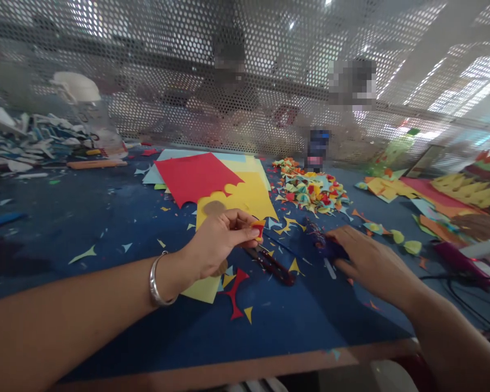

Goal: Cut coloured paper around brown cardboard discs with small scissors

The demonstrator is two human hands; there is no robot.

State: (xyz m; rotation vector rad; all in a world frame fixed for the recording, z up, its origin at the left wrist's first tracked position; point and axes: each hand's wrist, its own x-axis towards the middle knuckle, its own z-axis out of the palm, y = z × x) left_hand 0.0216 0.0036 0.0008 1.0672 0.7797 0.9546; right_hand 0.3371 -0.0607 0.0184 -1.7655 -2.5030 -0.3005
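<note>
My left hand (224,237), with a silver bangle at its wrist, pinches a small folded piece of red and orange paper (260,230). Over at the right, my right hand (365,261) has its fingers around what looks like a dark blue glue gun (322,242), blurred, lying near the tabletop. A pale, clear stick (330,268) shows beside it. Between the hands lie scissors (275,264) with dark red handles. Beyond my left hand are a red paper sheet (198,174) and a yellow paper sheet (253,198) with scalloped cuts.
A heap of small coloured paper pieces (314,190) lies behind the glue gun. Scraps dot the blue table (118,310). A clear bottle (100,120) and white-blue scraps (36,139) stand left. At right are a magenta device (467,264), cables, and another person's hand (479,226).
</note>
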